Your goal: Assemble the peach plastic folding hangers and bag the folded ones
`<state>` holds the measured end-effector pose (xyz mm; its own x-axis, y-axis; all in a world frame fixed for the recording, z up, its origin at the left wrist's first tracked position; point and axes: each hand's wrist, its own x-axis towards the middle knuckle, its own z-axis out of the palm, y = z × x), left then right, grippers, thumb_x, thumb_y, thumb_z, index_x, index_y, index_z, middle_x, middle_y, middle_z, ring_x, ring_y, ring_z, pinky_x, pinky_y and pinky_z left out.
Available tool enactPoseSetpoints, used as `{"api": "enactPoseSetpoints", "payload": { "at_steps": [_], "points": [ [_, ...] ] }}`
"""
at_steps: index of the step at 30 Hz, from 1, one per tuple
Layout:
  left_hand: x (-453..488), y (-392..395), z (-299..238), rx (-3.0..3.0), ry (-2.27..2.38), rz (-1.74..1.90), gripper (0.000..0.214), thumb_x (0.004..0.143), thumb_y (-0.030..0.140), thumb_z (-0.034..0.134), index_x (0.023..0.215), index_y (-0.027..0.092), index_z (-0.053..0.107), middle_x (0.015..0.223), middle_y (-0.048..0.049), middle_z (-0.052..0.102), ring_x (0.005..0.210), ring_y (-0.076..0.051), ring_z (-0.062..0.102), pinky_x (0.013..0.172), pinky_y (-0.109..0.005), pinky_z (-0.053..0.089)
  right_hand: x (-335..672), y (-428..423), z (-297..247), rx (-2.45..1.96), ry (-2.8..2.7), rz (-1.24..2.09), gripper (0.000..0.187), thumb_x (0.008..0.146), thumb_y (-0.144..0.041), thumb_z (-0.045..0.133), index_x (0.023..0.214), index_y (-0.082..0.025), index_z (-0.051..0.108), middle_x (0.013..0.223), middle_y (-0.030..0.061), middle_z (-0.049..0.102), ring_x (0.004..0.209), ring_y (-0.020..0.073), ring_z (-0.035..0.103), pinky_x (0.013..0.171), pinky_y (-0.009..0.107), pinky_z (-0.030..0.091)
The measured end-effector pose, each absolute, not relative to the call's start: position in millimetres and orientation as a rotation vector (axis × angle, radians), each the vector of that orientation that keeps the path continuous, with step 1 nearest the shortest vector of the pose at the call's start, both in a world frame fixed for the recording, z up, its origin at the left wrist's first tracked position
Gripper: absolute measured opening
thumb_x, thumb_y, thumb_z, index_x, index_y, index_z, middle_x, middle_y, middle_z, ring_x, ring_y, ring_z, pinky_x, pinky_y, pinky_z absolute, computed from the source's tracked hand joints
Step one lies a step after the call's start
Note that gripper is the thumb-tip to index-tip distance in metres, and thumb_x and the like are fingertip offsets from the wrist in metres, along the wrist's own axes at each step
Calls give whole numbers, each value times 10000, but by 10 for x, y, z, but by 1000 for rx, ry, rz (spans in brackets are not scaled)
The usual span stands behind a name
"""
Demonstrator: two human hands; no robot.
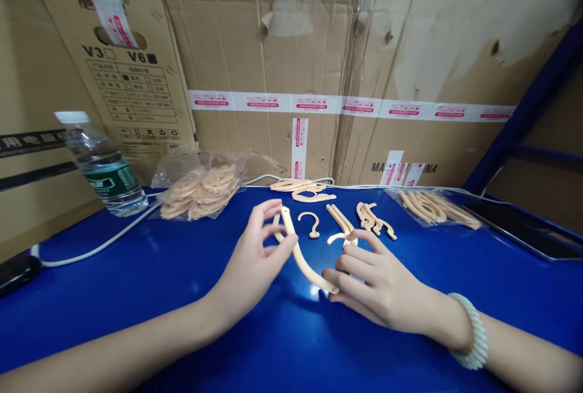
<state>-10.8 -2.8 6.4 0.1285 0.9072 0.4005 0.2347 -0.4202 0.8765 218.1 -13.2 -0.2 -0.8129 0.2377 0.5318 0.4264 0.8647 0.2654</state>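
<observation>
A long curved peach plastic piece (300, 256) lies on the blue table (182, 296), between my two hands. My left hand (257, 259) pinches its upper end with thumb and fingers. My right hand (373, 280) presses on its lower end with fingers bent. A small hook-shaped peach piece (311, 223) lies just beyond. More peach arm pieces (341, 223) and a small cluster (373, 218) lie behind my right hand.
A clear bag of round peach parts (200, 189) and a water bottle (102, 165) stand at the back left. Another bag of long parts (437, 208) lies back right. Cardboard boxes (291, 65) wall the rear. A white cable (104, 244) runs along the table.
</observation>
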Motion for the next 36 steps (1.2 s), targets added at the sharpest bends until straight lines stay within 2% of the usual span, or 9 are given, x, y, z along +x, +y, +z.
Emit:
{"api": "enactPoseSetpoints", "payload": {
  "at_steps": [3, 5, 7, 10, 18, 23, 27, 31, 36],
  "points": [
    [-143, -88, 60, 2572, 958, 1381, 385, 894, 182, 589, 1260, 262, 498, 1385, -103, 513, 1313, -294, 458, 1103, -525, 337, 2180, -149, -11, -498, -2509, -509, 253, 1033, -246, 413, 984, -113, 622, 726, 29, 604, 715, 180, 535, 916, 446, 365],
    [-143, -140, 62, 2953, 756, 1086, 270, 916, 190, 572, 1183, 227, 550, 1250, -92, 624, 1223, -281, 537, 1145, -550, 228, 2176, -163, -23, -502, -2504, -498, 255, 1027, -241, 424, 926, -113, 620, 714, 30, 599, 699, 178, 513, 898, 436, 360],
    [-123, -177, 49, 3066, 665, 849, 160, 953, 203, 517, 1103, 190, 569, 1066, -76, 699, 1005, -238, 641, 1099, -512, 296, 2167, -178, -30, -508, -2510, -497, 276, 1027, -242, 424, 869, -123, 617, 692, 24, 577, 681, 174, 491, 876, 425, 362],
    [-84, -190, 3, 3096, 691, 769, 158, 988, 175, 429, 949, 172, 581, 878, -49, 699, 798, -198, 647, 937, -424, 424, 2145, -204, -26, -512, -2517, -499, 297, 1030, -238, 416, 834, -133, 613, 664, 11, 547, 648, 165, 459, 858, 413, 360],
    [-41, -188, -43, 3211, 835, 652, 157, 966, 173, 440, 853, 169, 548, 833, -42, 621, 745, -215, 579, 731, -359, 430, 2119, -237, -15, -511, -2473, -433, 223, 1005, -236, 486, 869, -124, 622, 677, 20, 563, 693, 180, 477, 873, 428, 323],
    [-59, -173, -19, 3091, 888, 580, 159, 966, 163, 430, 850, 186, 536, 798, -19, 611, 640, -183, 527, 636, -308, 395, 2151, -222, -48, -616, -2449, -165, 165, 987, -281, 542, 948, -155, 643, 722, 3, 565, 742, 175, 520, 913, 419, 299],
    [-83, -181, -10, 3035, 837, 649, 224, 940, 100, 376, 822, 181, 549, 732, -25, 623, 610, -179, 519, 618, -310, 374, 2125, -232, -65, -628, -2387, 71, 142, 960, -323, 597, 949, -194, 654, 719, -17, 586, 737, 158, 537, 882, 381, 317],
    [-126, -160, 47, 3211, 679, 750, 336, 954, 80, 317, 791, 182, 592, 740, -59, 666, 639, -191, 544, 663, -339, 382, 2145, -187, -41, -699, -2250, 275, 227, 957, -396, 594, 888, -191, 665, 691, -10, 618, 646, 140, 525, 741, 329, 369],
    [-350, 110, 263, 3072, 631, 638, 301, 966, 129, 367, 1012, 212, 653, 890, -67, 731, 788, -196, 615, 851, -356, 410, 2327, 29, 8, -845, -2120, 239, 206, 958, -389, 584, 925, -199, 656, 728, 15, 603, 686, 168, 529, 706, 322, 410]
  ]
}}
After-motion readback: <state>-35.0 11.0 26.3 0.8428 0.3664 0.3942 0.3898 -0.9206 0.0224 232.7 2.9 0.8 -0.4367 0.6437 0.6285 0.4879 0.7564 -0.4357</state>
